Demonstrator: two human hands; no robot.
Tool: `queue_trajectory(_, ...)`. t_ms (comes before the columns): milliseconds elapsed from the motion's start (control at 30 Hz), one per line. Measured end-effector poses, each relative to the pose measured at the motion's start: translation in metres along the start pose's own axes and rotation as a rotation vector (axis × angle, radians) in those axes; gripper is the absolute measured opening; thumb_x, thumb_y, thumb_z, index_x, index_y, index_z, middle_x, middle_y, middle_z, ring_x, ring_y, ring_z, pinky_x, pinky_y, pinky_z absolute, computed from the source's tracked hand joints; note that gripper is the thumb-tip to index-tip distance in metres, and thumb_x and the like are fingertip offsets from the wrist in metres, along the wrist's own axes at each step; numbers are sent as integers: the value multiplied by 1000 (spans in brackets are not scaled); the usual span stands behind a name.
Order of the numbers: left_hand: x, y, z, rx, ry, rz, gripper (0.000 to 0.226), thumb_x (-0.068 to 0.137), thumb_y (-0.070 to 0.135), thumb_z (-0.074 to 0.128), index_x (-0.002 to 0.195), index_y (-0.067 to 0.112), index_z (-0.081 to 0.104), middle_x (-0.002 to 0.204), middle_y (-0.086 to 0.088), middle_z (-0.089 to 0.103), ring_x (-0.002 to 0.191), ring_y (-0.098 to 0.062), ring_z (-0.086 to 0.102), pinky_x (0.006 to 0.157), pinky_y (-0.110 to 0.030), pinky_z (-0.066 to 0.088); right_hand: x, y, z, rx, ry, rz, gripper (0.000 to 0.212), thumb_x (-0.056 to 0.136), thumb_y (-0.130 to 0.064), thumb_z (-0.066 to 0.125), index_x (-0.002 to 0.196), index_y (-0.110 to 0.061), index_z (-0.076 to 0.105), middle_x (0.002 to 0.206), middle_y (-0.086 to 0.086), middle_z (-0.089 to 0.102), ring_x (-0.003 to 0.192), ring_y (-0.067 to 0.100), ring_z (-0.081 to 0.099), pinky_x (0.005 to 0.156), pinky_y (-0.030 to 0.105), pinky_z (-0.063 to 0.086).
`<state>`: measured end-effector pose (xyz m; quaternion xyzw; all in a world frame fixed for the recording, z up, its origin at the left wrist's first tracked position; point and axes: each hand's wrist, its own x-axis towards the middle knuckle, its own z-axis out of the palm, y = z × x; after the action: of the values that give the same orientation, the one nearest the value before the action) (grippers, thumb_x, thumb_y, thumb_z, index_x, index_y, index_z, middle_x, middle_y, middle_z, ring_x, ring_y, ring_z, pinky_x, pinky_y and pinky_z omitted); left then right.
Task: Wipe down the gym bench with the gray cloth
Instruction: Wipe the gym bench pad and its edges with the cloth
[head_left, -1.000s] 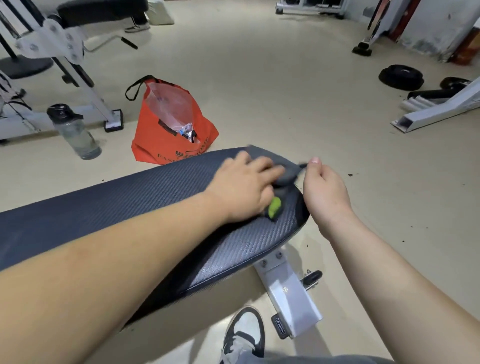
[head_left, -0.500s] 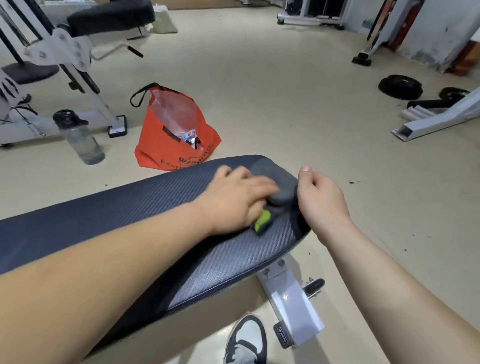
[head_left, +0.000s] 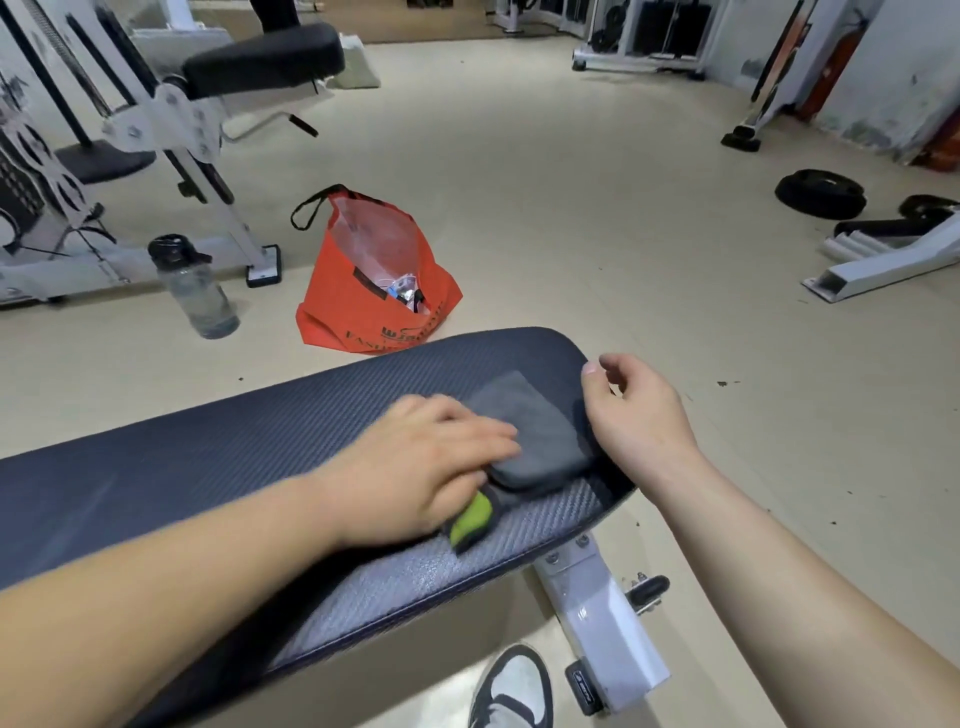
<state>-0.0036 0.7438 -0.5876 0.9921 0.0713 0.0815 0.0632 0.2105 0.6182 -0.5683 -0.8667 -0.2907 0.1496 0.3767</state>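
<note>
Gym bench (head_left: 208, 457), right end: my left hand (head_left: 431, 462) presses flat on the gray cloth (head_left: 540, 436), right hand (head_left: 639, 415) loosely curled, empty; an overlong stroke could push it off.

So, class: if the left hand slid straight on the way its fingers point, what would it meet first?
Probably the right hand, just past the gray cloth on the bench; depth is unclear.
</note>
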Motion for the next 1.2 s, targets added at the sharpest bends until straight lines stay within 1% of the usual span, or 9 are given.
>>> queue_trajectory(133,31,-32,5,120,77,-571,43,97,39,39,135,30,58,146,10,59,118,-34,53,96,-47,43,1,3,-2,20,-2,19,48,104,-42,47,143,-15,58,146,5,60,137,22,52,108,33,39)
queue_trajectory(233,76,-9,15,167,43,-713,30,99,33,42,124,25,55,139,8,58,118,-36,45,93,-47,36,5,0,0,7,-4,10,48,105,-42,46,145,-17,56,149,3,57,139,21,51,107,33,38)
queue_trajectory(567,76,103,19,53,-15,-164,58,86,57,50,132,22,56,131,2,59,113,-31,47,94,-47,38,2,-2,-10,28,71,5,28,102,-35,49,115,-24,70,128,4,65,123,23,57,98,35,45)
queue_trajectory(667,48,105,14,246,-132,-93,81,80,57,62,147,17,40,148,-2,48,113,-32,47,88,-47,40,-5,-4,-13,22,37,-26,28,100,-33,48,95,-19,73,96,0,72,98,25,65,83,35,51)
queue_trajectory(767,20,108,2,258,-140,-42,67,79,39,69,139,21,48,145,2,54,103,-28,52,77,-41,44,-14,-10,-18,25,-9,-84,33,101,-30,49,85,-10,70,69,1,64,75,27,59,66,33,45)
queue_trajectory(900,-18,101,-30,-270,-63,-225,44,82,40,64,126,36,58,112,11,69,100,-15,58,85,-33,52,-30,-26,-27,218,-178,-129,23,103,-29,57,99,-18,77,95,-1,79,87,19,69,81,27,53)
queue_trajectory(1033,-14,76,-62,-1054,33,-538,27,86,36,78,108,22,72,106,6,76,101,-8,68,100,-34,52,-48,-43,-39,388,-527,-122,35,99,-43,63,101,-12,79,102,6,82,92,12,72,90,27,55)
queue_trajectory(1133,1,63,-78,-1545,62,-664,26,96,24,71,115,6,71,112,-16,75,99,-25,70,90,-36,55,-49,-49,-49,573,-541,-134,40,85,-43,73,106,-9,79,98,2,82,89,8,72,79,19,57)
queue_trajectory(1200,12,52,-81,-1534,114,-741,33,96,29,70,117,3,71,116,-18,76,97,-26,70,85,-36,56,-45,-46,-45,541,-438,-153,41,81,-30,85,119,-18,75,105,-7,80,97,6,74,80,14,55)
